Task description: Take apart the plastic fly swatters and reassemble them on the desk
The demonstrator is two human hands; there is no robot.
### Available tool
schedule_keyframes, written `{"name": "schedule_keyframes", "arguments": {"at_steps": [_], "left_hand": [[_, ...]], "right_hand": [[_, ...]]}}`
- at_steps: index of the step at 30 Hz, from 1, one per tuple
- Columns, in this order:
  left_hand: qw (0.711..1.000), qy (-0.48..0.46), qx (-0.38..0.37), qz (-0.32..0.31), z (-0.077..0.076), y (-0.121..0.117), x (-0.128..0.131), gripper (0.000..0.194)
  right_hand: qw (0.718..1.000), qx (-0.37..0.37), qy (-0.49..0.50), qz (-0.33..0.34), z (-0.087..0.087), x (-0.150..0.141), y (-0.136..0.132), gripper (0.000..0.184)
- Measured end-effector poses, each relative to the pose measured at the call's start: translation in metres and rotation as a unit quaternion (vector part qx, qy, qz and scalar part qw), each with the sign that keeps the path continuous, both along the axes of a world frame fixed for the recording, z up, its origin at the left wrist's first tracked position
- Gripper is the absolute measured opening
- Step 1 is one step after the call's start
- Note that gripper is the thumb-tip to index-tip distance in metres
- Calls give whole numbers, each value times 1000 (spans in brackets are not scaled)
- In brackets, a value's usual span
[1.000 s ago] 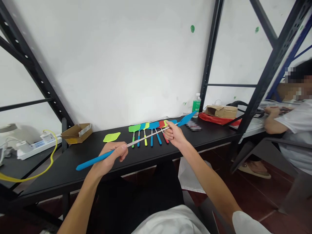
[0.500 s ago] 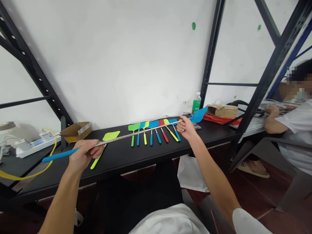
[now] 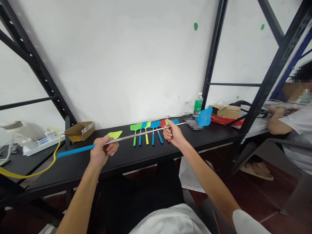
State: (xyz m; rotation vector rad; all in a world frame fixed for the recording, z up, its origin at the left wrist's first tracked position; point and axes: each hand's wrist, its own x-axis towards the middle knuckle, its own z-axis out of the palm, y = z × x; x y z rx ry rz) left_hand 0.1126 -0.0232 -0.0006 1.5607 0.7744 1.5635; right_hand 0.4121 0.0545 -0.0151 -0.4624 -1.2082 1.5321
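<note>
A long blue fly swatter with a thin metal shaft is held level above the table. My left hand is closed around the shaft beside the blue handle. Farther along, my right hand pinches the same shaft, some way short of the blue head, whose slotted face shows. Beneath the shaft lies a row of several fly swatters, among them a green one; my right hand covers part of the row. A yellow-green fly swatter lies apart, its handle hidden behind my left hand.
An open cardboard box and a white power strip with a yellow cable stand left. At right are a green-labelled bottle, a brown box and a shelf post. Another person sits beyond the post.
My hands have come closer together: the left moved right, the right moved left and is farther from the blue head. The head has turned, showing its flat face more fully.
</note>
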Motion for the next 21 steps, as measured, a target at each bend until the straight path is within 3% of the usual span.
{"name": "schedule_keyframes", "arguments": {"at_steps": [4, 10, 16, 21], "left_hand": [[999, 48, -9, -12, -5, 3, 8, 53], [994, 100, -34, -13, -4, 3, 1, 52], [999, 26, -35, 18, -1, 3, -32, 53], [998, 22, -41, 49, -1, 3, -54, 52]], "right_hand": [[1000, 17, -4, -1, -1, -10, -5, 63], [999, 5, -6, -45, 6, 9, 3, 61], [993, -30, 31, -110, 10, 49, 18, 55], [995, -31, 21, -96, 6, 63, 27, 56]]}}
